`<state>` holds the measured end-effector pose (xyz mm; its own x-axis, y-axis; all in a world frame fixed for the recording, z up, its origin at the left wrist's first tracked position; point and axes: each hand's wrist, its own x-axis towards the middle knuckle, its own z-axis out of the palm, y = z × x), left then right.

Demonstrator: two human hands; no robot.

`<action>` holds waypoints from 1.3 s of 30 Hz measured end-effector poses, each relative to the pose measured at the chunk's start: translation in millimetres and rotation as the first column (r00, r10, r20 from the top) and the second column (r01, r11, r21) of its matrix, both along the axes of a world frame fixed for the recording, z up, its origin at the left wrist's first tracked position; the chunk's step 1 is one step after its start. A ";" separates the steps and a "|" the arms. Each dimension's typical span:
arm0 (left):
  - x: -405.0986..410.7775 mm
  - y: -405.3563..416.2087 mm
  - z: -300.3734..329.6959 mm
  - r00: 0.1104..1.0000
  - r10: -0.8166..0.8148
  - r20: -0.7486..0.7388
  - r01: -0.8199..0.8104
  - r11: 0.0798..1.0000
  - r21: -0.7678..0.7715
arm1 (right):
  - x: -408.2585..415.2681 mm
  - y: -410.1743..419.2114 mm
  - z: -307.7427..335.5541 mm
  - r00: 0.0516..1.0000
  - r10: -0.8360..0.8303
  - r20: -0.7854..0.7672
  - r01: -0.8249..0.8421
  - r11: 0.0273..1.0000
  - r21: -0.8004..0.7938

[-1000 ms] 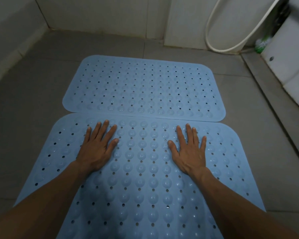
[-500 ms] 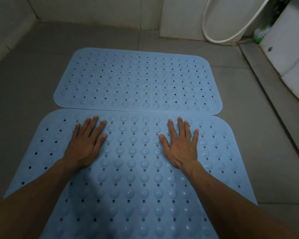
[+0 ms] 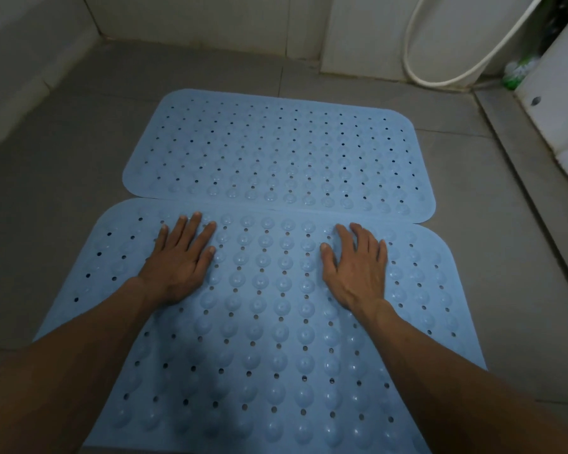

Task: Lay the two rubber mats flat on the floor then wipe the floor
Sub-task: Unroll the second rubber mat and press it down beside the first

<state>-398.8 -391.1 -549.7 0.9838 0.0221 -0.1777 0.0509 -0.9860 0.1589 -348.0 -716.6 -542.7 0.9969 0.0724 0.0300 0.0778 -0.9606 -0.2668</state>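
Two light-blue rubber mats with suction bumps and holes lie flat on the grey tiled floor [image 3: 46, 178]. The far mat [image 3: 282, 152] sits in the middle of the floor. The near mat [image 3: 269, 322] lies just in front of it, and its far edge overlaps the far mat's near edge. My left hand [image 3: 181, 260] presses palm-down on the near mat's upper left part, fingers straight. My right hand [image 3: 358, 267] presses palm-down on its upper right part, fingers spread.
Tiled walls close the floor at the left and back. A white hose [image 3: 440, 77] loops down the back wall at the right. A white fixture [image 3: 558, 103] on a raised ledge stands along the right, with a green and white bottle [image 3: 518, 72] behind it.
Both hands stay flat on the near mat in nearly the same places. The view has shifted a little, so the mats sit lower and more to the right in the frame.
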 end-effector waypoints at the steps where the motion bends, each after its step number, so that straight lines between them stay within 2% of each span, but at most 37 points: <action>1: 2.0 -1.6 2.2 0.999 0.006 -0.032 -0.006 1.000 0.008 | 7.9 -1.5 3.3 0.998 -0.037 0.049 0.035 0.999 0.039; 4: 6.5 -5.6 7.7 0.991 0.037 -0.128 -0.035 0.999 0.016 | 29.9 -8.8 5.1 0.999 -0.038 0.016 0.038 0.999 -0.009; 7: 5.6 -9.3 8.4 0.991 0.046 -0.129 -0.046 0.999 0.003 | 32.6 -16.0 -4.5 0.996 0.020 -0.083 -0.029 0.994 -0.103; 10: 4.6 -12.6 11.4 0.985 0.072 -0.157 -0.073 0.997 -0.002 | 31.9 -17.7 -9.7 0.996 0.016 -0.091 -0.024 0.996 -0.088; 17: 19.8 -23.0 26.8 0.929 0.141 -0.342 -0.119 0.989 0.084 | 33.3 -14.5 -3.6 0.991 0.005 -0.135 -0.023 0.991 -0.129; 23: 21.9 -12.3 39.4 0.919 0.064 -0.388 -0.059 0.998 0.025 | 36.0 -9.6 4.1 0.965 -0.040 -0.260 -0.011 0.981 -0.194; 24: 21.9 -7.0 44.6 0.933 0.030 -0.359 -0.032 1.000 0.001 | 34.5 -4.3 8.0 0.959 -0.073 -0.273 0.017 0.979 -0.204; 26: 21.1 5.9 53.6 0.981 -0.014 -0.196 0.005 0.999 -0.047 | 27.2 15.0 16.1 0.961 -0.117 -0.249 0.069 0.979 -0.191; 29: 18.7 24.2 55.4 0.999 0.038 0.033 -0.036 0.998 -0.057 | 6.3 63.5 23.8 0.986 -0.005 -0.164 -0.019 0.989 -0.146; 35: 7.4 42.2 23.2 0.987 0.066 0.146 -0.055 0.996 -0.077 | -11.9 181.2 17.1 0.983 0.166 -0.078 -0.170 0.985 -0.037; 39: 6.7 46.1 -1.2 0.981 0.081 0.174 -0.061 0.992 -0.113 | -16.0 214.7 -5.1 0.990 0.127 -0.060 -0.128 0.991 -0.023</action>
